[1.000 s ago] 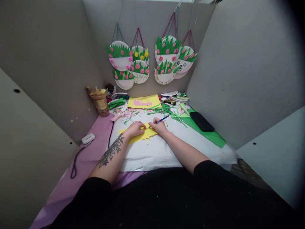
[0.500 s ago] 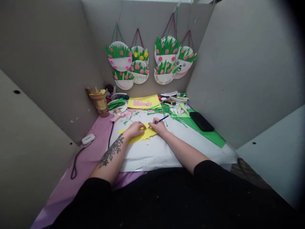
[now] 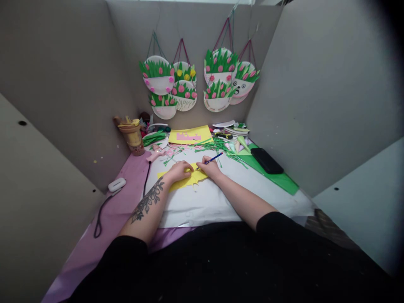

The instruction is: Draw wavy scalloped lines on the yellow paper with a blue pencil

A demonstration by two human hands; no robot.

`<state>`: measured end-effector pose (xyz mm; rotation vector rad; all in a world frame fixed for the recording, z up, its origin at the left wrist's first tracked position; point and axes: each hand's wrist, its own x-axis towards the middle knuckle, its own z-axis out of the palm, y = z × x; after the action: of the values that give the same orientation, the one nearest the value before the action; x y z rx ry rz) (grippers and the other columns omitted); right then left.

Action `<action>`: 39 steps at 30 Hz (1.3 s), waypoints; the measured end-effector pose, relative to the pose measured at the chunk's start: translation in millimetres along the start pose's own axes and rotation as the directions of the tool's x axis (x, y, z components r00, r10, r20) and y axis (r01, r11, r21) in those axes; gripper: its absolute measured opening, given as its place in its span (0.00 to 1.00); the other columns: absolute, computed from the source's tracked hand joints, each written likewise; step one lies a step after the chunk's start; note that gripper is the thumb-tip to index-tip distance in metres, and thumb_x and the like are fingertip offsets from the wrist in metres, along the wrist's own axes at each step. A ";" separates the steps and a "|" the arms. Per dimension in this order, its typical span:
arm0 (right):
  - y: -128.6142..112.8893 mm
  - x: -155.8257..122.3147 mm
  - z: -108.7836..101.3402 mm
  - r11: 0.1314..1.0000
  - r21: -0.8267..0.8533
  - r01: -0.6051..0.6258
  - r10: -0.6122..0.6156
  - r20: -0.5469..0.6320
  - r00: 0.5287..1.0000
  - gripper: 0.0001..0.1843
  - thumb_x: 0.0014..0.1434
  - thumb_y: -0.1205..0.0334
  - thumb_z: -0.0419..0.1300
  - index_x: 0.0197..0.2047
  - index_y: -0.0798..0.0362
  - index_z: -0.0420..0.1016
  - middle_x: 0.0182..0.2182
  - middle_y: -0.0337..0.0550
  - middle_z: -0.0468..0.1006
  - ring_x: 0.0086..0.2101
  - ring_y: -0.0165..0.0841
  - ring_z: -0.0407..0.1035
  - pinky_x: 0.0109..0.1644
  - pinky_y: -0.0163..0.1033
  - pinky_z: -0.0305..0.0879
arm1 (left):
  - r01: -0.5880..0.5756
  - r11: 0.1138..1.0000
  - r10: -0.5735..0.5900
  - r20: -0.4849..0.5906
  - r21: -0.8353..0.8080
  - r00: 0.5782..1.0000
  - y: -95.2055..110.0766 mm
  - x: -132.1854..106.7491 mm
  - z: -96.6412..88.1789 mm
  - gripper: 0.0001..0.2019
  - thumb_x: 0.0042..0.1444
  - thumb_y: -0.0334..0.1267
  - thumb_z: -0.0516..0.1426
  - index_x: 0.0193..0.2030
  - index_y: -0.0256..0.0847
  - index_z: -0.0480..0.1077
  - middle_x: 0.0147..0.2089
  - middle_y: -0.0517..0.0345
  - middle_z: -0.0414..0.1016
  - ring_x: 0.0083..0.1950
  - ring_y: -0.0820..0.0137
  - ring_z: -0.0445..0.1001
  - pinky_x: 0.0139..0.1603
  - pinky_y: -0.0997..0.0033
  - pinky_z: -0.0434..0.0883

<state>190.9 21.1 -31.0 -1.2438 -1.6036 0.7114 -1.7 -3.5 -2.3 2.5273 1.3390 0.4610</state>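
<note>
A sheet of yellow paper (image 3: 179,185) with a cut, jagged front edge lies on the white covering in front of me. My left hand (image 3: 180,170) rests on the paper, its fingers bent and close together, pressing it down. Between the fingers of my right hand (image 3: 208,167) is a blue pencil (image 3: 216,157), its dark-tipped end slanting up to the right. The pencil's point meets the paper just beside my left fingertips. Whether anything small lies under the left fingertips is hidden.
Behind my hands lie green paper strips (image 3: 217,145), a pink glue gun (image 3: 155,155) and another yellow sheet (image 3: 176,139) with a pink cutout. A black phone (image 3: 267,161) is on green paper at right. A drink cup (image 3: 134,139) stands left; decorated paper plates (image 3: 162,84) hang behind.
</note>
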 end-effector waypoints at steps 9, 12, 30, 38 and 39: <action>-0.8 0.0 -0.7 1.000 0.027 -0.001 0.002 -0.031 1.000 0.15 0.44 0.55 0.60 0.18 0.51 0.57 0.15 0.31 0.59 0.21 0.27 0.55 0.26 0.33 0.51 | 0.000 1.000 0.000 -0.001 -0.008 1.000 1.3 -0.3 -1.1 0.15 0.50 0.36 0.55 0.44 0.44 0.75 0.46 0.53 0.73 0.49 0.63 0.70 0.57 0.63 0.64; -2.0 -0.7 -0.4 1.000 0.008 -0.004 0.004 -0.003 1.000 0.15 0.44 0.54 0.60 0.18 0.51 0.58 0.15 0.31 0.60 0.22 0.27 0.55 0.26 0.33 0.51 | 0.001 1.000 -0.001 0.001 -0.004 1.000 1.5 -0.1 -1.3 0.15 0.50 0.36 0.55 0.44 0.44 0.75 0.46 0.53 0.72 0.49 0.63 0.70 0.57 0.63 0.64; 17.2 7.8 -44.5 0.980 -0.154 0.124 -0.130 -0.031 0.991 0.12 0.56 0.51 0.54 0.34 0.50 0.72 0.32 0.43 0.76 0.39 0.37 0.68 0.44 0.43 0.65 | 0.007 1.000 -0.007 -0.001 -0.018 1.000 2.4 -1.1 -1.4 0.15 0.50 0.36 0.55 0.44 0.43 0.76 0.46 0.53 0.73 0.49 0.63 0.70 0.57 0.64 0.64; 46.0 23.2 -44.0 0.803 -0.568 0.179 -0.168 0.073 0.983 0.18 0.48 0.61 0.61 0.44 0.54 0.70 0.39 0.51 0.73 0.43 0.43 0.63 0.50 0.48 0.60 | 0.009 1.000 -0.009 0.004 -0.017 1.000 4.7 -2.1 -3.6 0.15 0.50 0.35 0.55 0.44 0.43 0.76 0.46 0.52 0.73 0.49 0.62 0.70 0.56 0.64 0.64; 46.1 24.4 -42.5 0.795 -0.578 0.184 -0.174 0.074 0.982 0.17 0.48 0.61 0.61 0.44 0.54 0.70 0.39 0.51 0.73 0.43 0.43 0.62 0.49 0.48 0.60 | 0.008 1.000 -0.008 0.003 -0.016 1.000 5.0 -2.1 -3.8 0.15 0.50 0.35 0.55 0.44 0.43 0.76 0.46 0.52 0.73 0.49 0.62 0.70 0.56 0.64 0.64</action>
<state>247.2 54.2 -46.8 -1.4822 -2.0076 0.0899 -0.5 -7.7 2.7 2.5072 1.3389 0.4646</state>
